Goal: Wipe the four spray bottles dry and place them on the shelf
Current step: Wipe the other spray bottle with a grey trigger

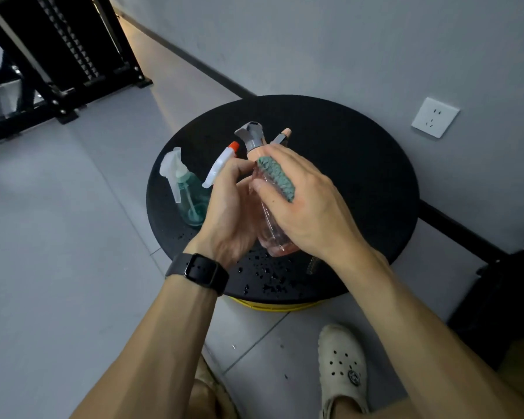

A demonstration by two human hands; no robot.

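A clear pink spray bottle (273, 234) with a grey trigger head is held above the round black table (360, 176). My left hand (227, 213) grips its left side. My right hand (309, 204) presses a teal cloth (277, 176) round the bottle's upper body, fingers curled over it. A teal bottle (191, 198) with a translucent white head stands at the table's left. Beside it a white sprayer with an orange tip (221, 164) shows; its bottle is hidden behind my left hand. A grey and peach nozzle (282, 137) pokes out behind the pink bottle.
Water drops (266, 273) lie on the table's near edge. A black metal shelf frame (73, 55) stands at the far left on the grey tiled floor. The wall with a white socket (434, 117) runs behind the table. My foot in a white clog (342, 367) is below.
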